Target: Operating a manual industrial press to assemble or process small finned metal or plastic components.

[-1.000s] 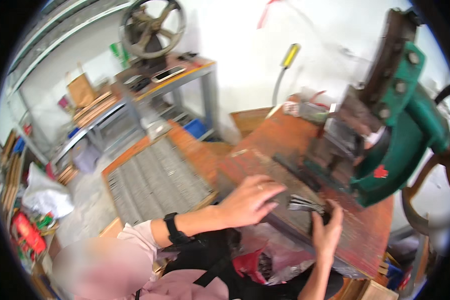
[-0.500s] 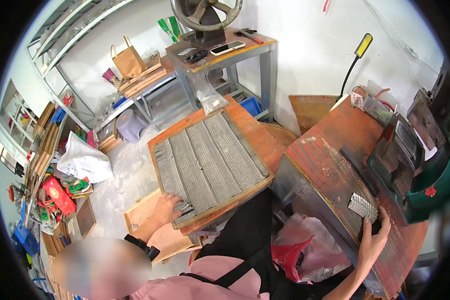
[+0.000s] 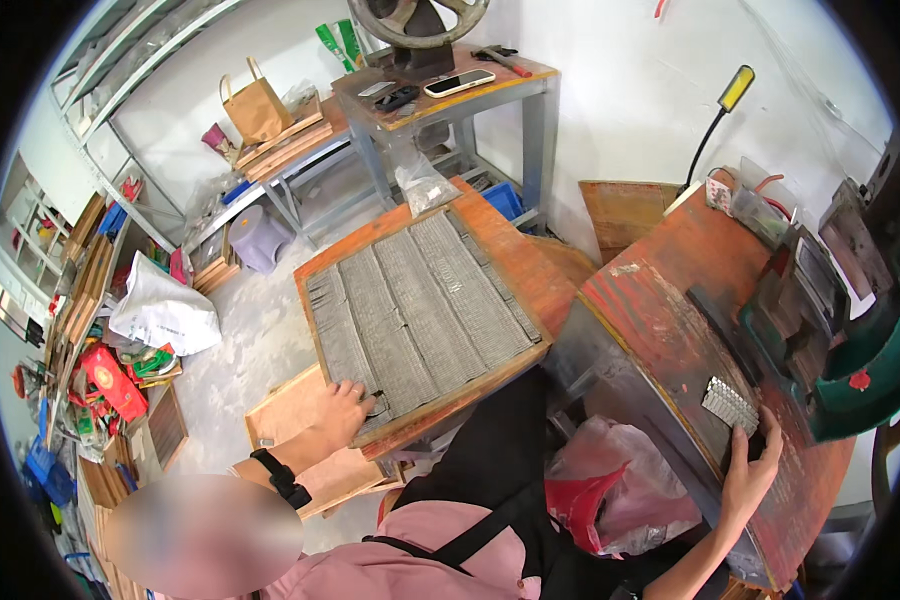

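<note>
Silvery metal pieces point(image 3: 730, 403) lie at the right fingers' point(image 3: 739, 452) tips.

This is a workshop — a green machine frame point(image 3: 842, 412), spoked handwheel point(image 3: 420, 41), scuffed red-topped workbench point(image 3: 715, 250), metal shelving point(image 3: 135, 85) show it.

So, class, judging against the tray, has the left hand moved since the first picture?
Yes: the left hand has moved left, from right of the tray to its near left corner.
</note>
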